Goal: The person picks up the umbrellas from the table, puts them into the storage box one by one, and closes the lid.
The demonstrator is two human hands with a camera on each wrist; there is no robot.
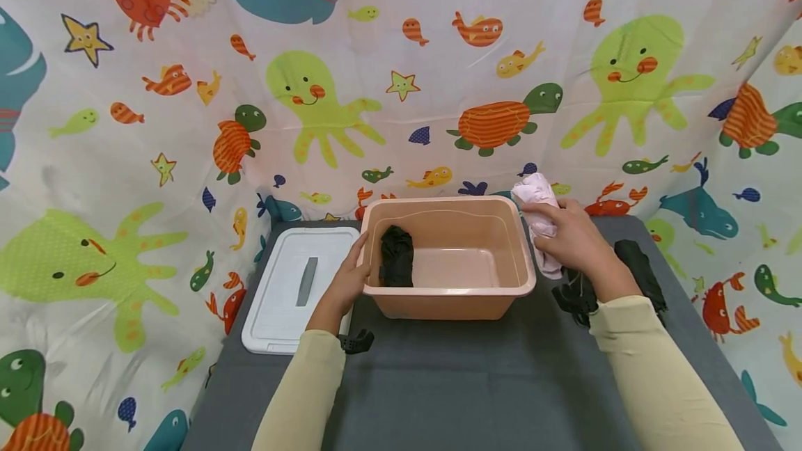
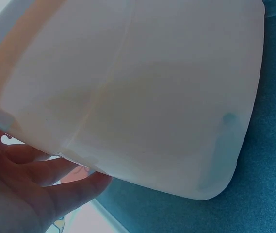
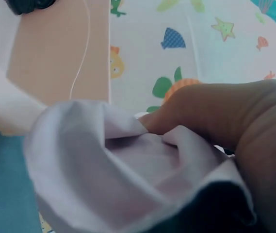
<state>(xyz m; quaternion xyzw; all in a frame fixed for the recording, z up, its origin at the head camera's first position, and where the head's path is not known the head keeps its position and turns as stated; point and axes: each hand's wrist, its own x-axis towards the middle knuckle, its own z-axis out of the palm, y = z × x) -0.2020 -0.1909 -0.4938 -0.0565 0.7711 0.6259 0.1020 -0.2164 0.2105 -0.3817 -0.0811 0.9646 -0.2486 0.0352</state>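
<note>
A peach plastic tub (image 1: 447, 303) stands on the grey table with a rolled black cloth (image 1: 397, 256) inside at its left end. My left hand (image 1: 347, 282) grips the tub's left side at the rim; in the left wrist view its fingers (image 2: 79, 191) lie against the outer wall. Just beyond the tub's right rim, my right hand (image 1: 573, 242) pinches a bunched pale pink cloth (image 1: 535, 193). Up close in the right wrist view, the pink cloth (image 3: 94, 165) hangs in folds under the thumb, beside the tub wall (image 3: 55, 58).
A white lid (image 1: 276, 298) with a grey handle lies left of the tub. Dark rolled cloth (image 1: 642, 273) lies at the table's right side, partly behind the right wrist. A curtain (image 1: 351, 89) printed with sea animals stands behind and beside the grey table (image 1: 438, 381).
</note>
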